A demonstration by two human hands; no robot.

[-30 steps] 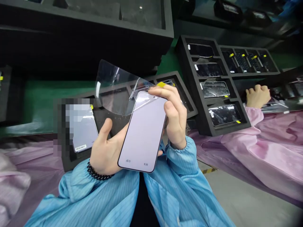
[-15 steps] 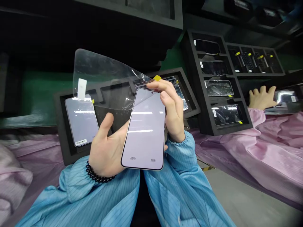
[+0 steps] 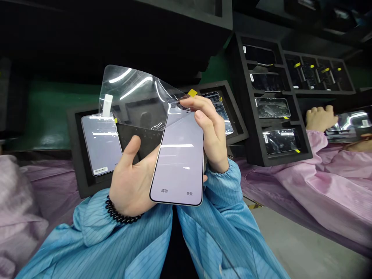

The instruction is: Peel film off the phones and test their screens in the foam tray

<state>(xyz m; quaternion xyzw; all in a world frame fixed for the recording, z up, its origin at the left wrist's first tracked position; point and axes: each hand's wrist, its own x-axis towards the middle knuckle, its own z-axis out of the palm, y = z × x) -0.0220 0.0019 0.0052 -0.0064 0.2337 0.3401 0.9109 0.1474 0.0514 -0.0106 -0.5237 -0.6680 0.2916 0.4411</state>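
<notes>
A smartphone (image 3: 178,166) with a lit pale screen lies face up across my left hand (image 3: 130,184). That hand supports it from beneath; its thumb stands away from the phone, and a fingertip shows past the right edge. Around the phone's upper right corner is my right hand (image 3: 214,133), thumb and forefinger pinching the edge of a clear protective film (image 3: 136,91). The film curves up to the left from the phone's top, partly overlapping the screen, with a yellow tab (image 3: 192,92) by my fingers and a white label (image 3: 107,105) at its far end.
Behind my hands sits a black foam tray (image 3: 77,155) holding a lit phone (image 3: 101,145) at left and another phone (image 3: 222,116) at right. A second foam tray (image 3: 258,145) with several phones stands to the right. Co-workers in pink sleeves flank me; one hand (image 3: 319,118) is near film-covered phones.
The film's free end has shifted right and bent more, now catching bright reflections. My hands keep their hold on phone and film. A second co-worker's hand shows at the right edge.
</notes>
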